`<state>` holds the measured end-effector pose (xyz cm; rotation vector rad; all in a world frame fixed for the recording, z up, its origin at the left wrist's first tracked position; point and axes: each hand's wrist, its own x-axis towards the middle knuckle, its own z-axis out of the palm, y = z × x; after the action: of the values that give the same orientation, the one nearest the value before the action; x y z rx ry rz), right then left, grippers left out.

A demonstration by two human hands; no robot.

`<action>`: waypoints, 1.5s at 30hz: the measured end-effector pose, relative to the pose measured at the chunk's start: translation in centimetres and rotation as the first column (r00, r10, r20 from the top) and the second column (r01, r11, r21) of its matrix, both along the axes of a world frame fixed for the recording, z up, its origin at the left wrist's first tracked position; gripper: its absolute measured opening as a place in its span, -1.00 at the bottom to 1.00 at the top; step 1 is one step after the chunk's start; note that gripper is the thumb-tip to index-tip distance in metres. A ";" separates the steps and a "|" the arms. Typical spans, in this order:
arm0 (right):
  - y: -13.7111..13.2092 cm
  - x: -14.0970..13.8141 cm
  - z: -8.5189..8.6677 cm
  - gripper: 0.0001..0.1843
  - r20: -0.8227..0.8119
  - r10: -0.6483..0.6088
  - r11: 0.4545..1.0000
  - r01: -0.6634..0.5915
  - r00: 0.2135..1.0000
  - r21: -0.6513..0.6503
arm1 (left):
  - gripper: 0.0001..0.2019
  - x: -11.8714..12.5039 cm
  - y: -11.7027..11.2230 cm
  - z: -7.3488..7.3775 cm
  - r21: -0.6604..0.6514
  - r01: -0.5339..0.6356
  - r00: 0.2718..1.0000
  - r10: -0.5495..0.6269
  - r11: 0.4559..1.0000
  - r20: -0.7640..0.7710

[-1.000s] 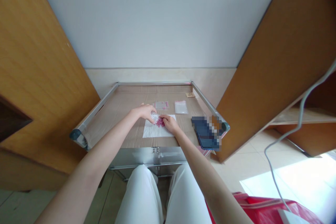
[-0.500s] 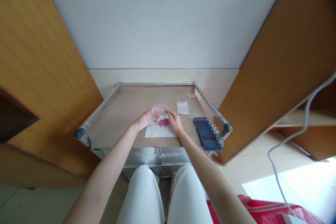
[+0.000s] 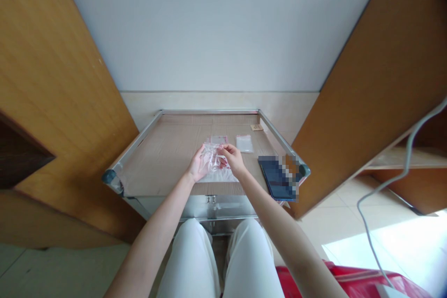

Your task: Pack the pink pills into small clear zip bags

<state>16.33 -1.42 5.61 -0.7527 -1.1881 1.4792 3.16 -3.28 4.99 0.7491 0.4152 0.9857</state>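
Above a white sheet [image 3: 218,178], both hands hold a clear plastic bag [image 3: 210,158]. My left hand [image 3: 197,165] grips its left side, with the thumb at the upper edge. On the other side, my right hand [image 3: 233,158] pinches the bag's right edge between thumb and fingers. The bag and hands cover most of the sheet's far part, where pink-red beads lay earlier. Just behind lies a flat clear bag [image 3: 218,139] with a pinkish edge. Right of it sits a whitish stack of clear bags [image 3: 244,144].
A cardboard-covered table [image 3: 153,163] with a raised metal rim [image 3: 209,111] stands against the wall. At its right lie a dark phone [image 3: 274,179], partly pixelated, and a small tan card [image 3: 256,127]. Wooden panels flank both sides; a grey cable [image 3: 366,223] hangs right.
My left hand has moved right and slightly nearer, and the clear bag now shows spread between both hands. My right hand has shifted up to its edge. The beads are now largely hidden.
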 end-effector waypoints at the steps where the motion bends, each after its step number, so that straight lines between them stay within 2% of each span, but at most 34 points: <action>1: 0.1 0.1 -0.1 -0.78 0.019 -0.017 1.000 0.017 1.000 -0.010 | -0.44 -0.1 0.0 -0.3 -0.007 -0.016 1.000 0.016 1.000 -0.019; 3: 0.3 0.4 -0.2 -0.79 0.083 -0.051 0.999 0.051 0.995 -0.006 | -0.52 -0.4 0.2 -1.0 -0.001 -0.106 0.992 0.106 0.994 -0.075; 5: 0.4 0.6 -0.3 -0.80 0.168 -0.052 0.999 0.052 0.984 0.005 | -0.66 -0.7 0.4 -1.6 0.051 -0.240 0.955 0.245 0.969 -0.166; 8: 0.4 0.7 -0.4 -0.83 0.282 -0.004 1.000 0.009 0.959 -0.018 | -0.73 -1.1 0.6 -2.2 0.153 -0.306 0.880 0.341 0.940 -0.332; 13: 0.2 0.5 -0.1 -0.86 0.358 0.063 0.998 -0.052 0.932 -0.040 | -0.72 -1.3 0.4 -1.9 0.217 -0.284 0.814 0.354 0.934 -0.461; 25: -0.1 1.0 0.7 -0.83 0.444 0.134 0.979 -0.187 0.886 0.078 | -0.71 -0.7 -0.1 -1.5 0.303 -0.230 0.789 0.360 0.925 -0.499; 37: 0.5 1.8 0.8 -0.88 0.563 0.134 0.974 -0.213 0.815 0.077 | -0.74 -0.9 -0.4 -0.6 0.329 -0.165 0.747 0.335 0.930 -0.574; 45: 0.4 2.2 1.6 -0.83 0.643 0.192 0.936 -0.336 0.741 0.108 | -0.77 -1.1 -0.6 0.4 0.394 -0.080 0.713 0.329 0.916 -0.619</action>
<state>18.53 -1.04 7.21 -0.9928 -2.0095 1.3199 2.11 -3.85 5.44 1.4203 1.0059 0.9822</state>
